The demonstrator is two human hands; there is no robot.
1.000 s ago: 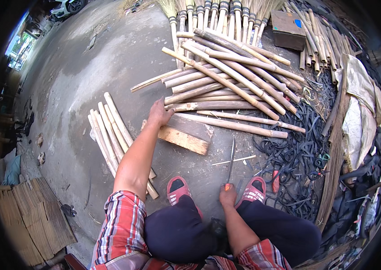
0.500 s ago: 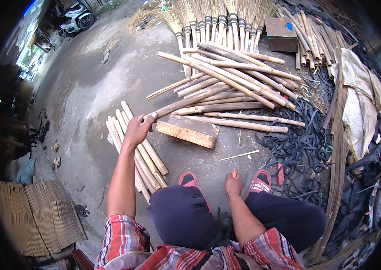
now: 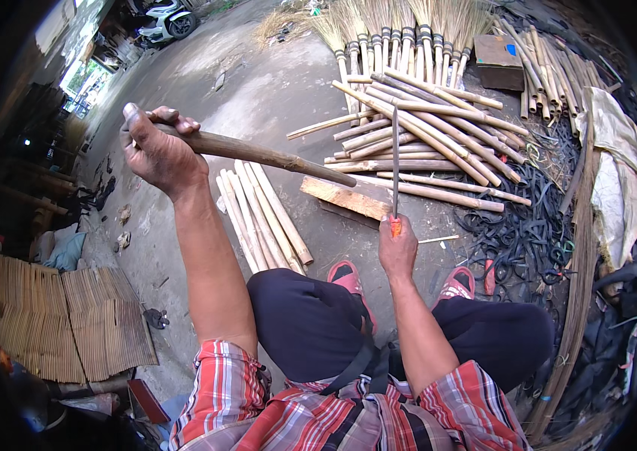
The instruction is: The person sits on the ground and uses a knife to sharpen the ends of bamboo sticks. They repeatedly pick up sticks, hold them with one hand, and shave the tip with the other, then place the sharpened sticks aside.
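Note:
My left hand (image 3: 164, 154) is closed round one end of a dark brown bamboo stick (image 3: 273, 156), raised and slanting down to the right. Its far end hangs over a wooden block (image 3: 342, 197) on the ground. In my right hand (image 3: 399, 252) is a knife (image 3: 396, 161) with an orange-red handle and a long thin blade, pointing away from me. The blade stands to the right of the stick's end, apart from it. Several pale bamboo sticks (image 3: 262, 214) lie side by side at the left of the block. Beyond it is a loose heap of bamboo sticks (image 3: 438, 124).
Several straw brooms (image 3: 408, 34) lie at the back, beside a brown box (image 3: 499, 64) and more sticks. Black rubber strips (image 3: 514, 225) and a pale sack (image 3: 619, 173) cover the right side. A slatted panel (image 3: 70, 323) lies at left; a motorcycle (image 3: 168, 21) stands far off.
My left hand has lifted the bamboo stick away from the heap, up and to the left. My right hand has raised the knife to beside the block.

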